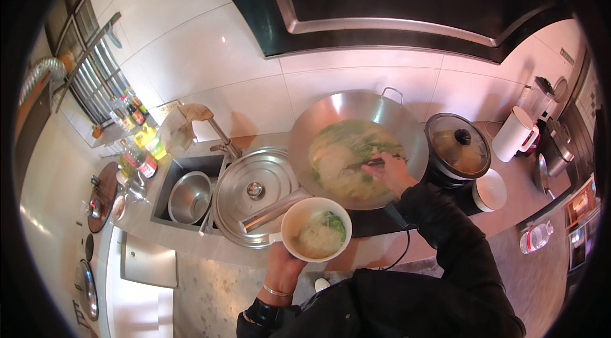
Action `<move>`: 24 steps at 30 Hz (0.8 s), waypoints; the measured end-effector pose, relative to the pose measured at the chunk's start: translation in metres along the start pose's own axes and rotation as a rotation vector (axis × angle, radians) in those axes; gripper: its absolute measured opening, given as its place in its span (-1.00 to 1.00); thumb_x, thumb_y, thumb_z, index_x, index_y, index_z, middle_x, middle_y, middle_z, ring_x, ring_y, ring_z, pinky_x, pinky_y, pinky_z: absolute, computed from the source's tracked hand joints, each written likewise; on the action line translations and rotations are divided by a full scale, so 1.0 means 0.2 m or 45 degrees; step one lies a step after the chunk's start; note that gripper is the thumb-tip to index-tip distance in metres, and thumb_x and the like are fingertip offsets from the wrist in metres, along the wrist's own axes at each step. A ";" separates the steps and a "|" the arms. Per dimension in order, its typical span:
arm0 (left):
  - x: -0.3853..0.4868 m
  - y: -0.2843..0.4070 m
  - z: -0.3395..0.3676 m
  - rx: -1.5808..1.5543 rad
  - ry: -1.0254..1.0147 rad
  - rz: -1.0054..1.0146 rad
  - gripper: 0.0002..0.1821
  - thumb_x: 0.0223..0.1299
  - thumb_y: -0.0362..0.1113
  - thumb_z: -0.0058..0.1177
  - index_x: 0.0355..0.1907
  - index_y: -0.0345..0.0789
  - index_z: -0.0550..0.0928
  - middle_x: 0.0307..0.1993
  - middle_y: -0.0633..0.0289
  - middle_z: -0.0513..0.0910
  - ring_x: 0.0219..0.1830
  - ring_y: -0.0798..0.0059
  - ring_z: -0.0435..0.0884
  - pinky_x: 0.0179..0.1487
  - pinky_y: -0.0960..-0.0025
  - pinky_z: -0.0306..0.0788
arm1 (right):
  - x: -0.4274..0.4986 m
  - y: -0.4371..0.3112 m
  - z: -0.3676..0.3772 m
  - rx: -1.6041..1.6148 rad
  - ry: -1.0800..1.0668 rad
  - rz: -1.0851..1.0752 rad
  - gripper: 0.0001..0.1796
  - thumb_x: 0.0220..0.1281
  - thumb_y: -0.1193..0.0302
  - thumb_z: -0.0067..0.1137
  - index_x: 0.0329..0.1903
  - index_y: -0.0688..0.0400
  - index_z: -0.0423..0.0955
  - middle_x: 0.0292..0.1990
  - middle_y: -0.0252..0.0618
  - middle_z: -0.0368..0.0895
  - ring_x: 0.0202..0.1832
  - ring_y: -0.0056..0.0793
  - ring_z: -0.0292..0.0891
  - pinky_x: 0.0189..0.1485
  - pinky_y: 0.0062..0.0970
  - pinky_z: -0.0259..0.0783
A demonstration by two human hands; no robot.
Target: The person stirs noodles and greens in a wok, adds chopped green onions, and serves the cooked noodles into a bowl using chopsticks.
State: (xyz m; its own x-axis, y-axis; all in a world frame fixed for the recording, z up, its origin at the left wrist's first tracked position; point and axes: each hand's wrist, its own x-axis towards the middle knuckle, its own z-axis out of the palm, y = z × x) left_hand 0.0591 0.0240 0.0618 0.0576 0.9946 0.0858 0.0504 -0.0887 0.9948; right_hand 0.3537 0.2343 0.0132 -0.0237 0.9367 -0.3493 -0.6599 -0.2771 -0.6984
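Note:
My left hand (285, 261) holds a white handled bowl (316, 229) from below, just in front of the wok. Pale noodles and green leaves (329, 229) lie inside it. Over the large steel wok (329, 113), my right hand (390, 173) grips dark chopsticks (355, 165), whose tips reach the food. The wok holds steaming cloudy broth with noodles and greens (351, 156). Its long tubular handle (267, 216) points toward the left, over a steel lid (238, 180) with a round knob.
Left of the lid, a steel basin (191, 197) sits in the sink (167, 180). A glass-lidded pot (458, 147), a white bowl (490, 191) and a white kettle (514, 135) stand to the right. Several bottles (143, 156) line the left corner. The range hood (382, 27) hangs above the wok.

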 end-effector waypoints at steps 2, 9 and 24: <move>0.00 -0.01 0.00 -0.213 0.044 -0.049 -0.46 0.09 -0.43 0.19 0.17 -0.42 0.44 0.10 0.09 0.56 0.13 0.32 0.52 0.20 0.37 0.38 | 0.01 0.00 -0.01 0.031 -0.062 0.011 -0.70 0.32 0.43 0.00 -0.15 0.52 0.33 -0.15 0.24 0.47 -0.11 0.13 0.58 -0.04 -0.22 0.62; 0.04 0.01 0.04 -0.161 0.060 -0.131 -0.64 0.39 -0.28 -0.15 0.18 -0.33 0.42 0.10 0.10 0.54 0.15 0.29 0.51 0.21 0.23 0.44 | 0.01 -0.01 0.01 0.206 -0.154 0.074 -0.75 0.37 0.48 -0.10 -0.15 0.51 0.33 -0.07 0.22 0.42 0.03 0.17 0.48 0.11 -0.21 0.58; 0.18 0.00 0.09 -1.102 0.192 -0.540 -0.60 0.45 -0.12 -0.27 0.15 -0.30 0.47 0.14 0.15 0.55 0.17 0.23 0.50 0.26 0.14 0.40 | -0.09 -0.16 0.10 0.262 -0.160 0.043 -0.74 0.40 0.47 -0.15 -0.14 0.50 0.35 -0.07 0.22 0.47 0.06 0.18 0.48 0.12 -0.21 0.57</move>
State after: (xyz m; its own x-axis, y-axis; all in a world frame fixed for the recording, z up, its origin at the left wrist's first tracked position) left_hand 0.0784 0.0585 0.0629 0.0727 0.9367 -0.3426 -0.7156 0.2882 0.6362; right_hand 0.3595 0.2312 0.0538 -0.1328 0.9505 -0.2810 -0.7962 -0.2712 -0.5409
